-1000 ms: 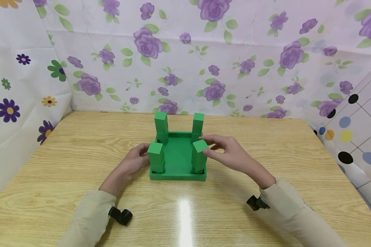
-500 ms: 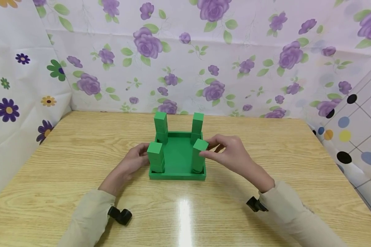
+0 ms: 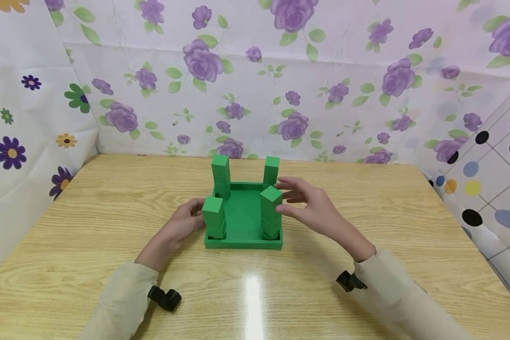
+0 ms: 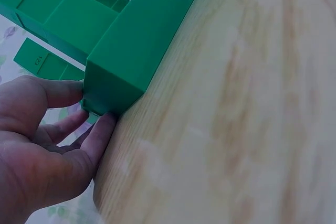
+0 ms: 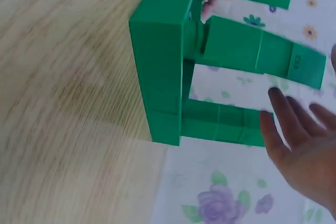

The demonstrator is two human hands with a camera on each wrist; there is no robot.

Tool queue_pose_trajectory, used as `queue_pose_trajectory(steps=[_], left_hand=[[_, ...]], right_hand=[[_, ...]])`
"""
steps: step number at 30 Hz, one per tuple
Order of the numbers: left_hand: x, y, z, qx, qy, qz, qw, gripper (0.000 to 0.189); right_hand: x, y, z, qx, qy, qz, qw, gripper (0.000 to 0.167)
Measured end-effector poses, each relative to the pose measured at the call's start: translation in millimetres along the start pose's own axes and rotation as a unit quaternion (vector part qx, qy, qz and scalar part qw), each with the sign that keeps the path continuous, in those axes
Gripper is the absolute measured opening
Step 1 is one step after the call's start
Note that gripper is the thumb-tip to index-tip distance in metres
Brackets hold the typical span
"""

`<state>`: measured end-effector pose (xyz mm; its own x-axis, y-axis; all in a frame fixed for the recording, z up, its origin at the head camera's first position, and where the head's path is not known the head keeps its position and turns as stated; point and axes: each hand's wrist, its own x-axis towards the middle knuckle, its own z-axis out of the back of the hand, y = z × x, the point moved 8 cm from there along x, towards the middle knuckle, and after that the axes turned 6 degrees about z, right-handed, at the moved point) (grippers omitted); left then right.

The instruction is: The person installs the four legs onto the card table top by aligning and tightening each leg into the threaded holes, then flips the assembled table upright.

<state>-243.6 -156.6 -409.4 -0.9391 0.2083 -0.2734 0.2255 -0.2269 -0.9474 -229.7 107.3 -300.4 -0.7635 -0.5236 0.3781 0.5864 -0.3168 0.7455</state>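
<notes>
A green square tray (image 3: 244, 244) lies on the table with a stacked green block post at each corner. The near-right block post (image 3: 271, 210) is turned askew and leans slightly, as the right wrist view also shows. My right hand (image 3: 314, 208) is beside it, fingers spread and apart in the right wrist view; whether the thumb touches the post I cannot tell. At the left, my left hand (image 3: 180, 224) holds the tray's side, its fingers bent about the tray corner in the left wrist view. The near-left post (image 3: 214, 218) stands upright by those fingers.
Two more green posts, far-left (image 3: 221, 174) and far-right (image 3: 271, 171), stand at the back. The wooden table (image 3: 153, 179) meets a flowered cloth (image 3: 246, 85) behind. Small black devices (image 3: 165, 297) sit at both sleeves.
The near-right post has turned and its top has shifted left. My right hand's fingers have come away from it and spread. The left hand stays in place.
</notes>
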Motion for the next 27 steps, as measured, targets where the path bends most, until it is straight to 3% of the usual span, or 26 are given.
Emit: queue_pose_trajectory(steps=[5, 9, 16, 27], left_hand=[[2.0, 2.1, 0.9, -0.004, -0.004, -0.001, 1.0000, 0.042], [3.8, 3.3, -0.3, -0.006, -0.002, -0.003, 1.0000, 0.042], [1.6, 2.7, 0.1, -0.008, 0.001, -0.005, 1.0000, 0.042], [0.9, 1.1, 0.7, -0.003, 0.002, -0.009, 1.0000, 0.042]], right_hand=[[7.4, -10, -11, 0.094, 0.069, -0.042, 0.9923, 0.059], [10.7, -15, -15, 0.131, 0.083, -0.061, 0.9861, 0.055], [11.1, -22, -17, 0.162, 0.052, -0.100, 0.9803, 0.045], [3.9, -24, -6, 0.142, -0.032, -0.105, 0.9838, 0.031]])
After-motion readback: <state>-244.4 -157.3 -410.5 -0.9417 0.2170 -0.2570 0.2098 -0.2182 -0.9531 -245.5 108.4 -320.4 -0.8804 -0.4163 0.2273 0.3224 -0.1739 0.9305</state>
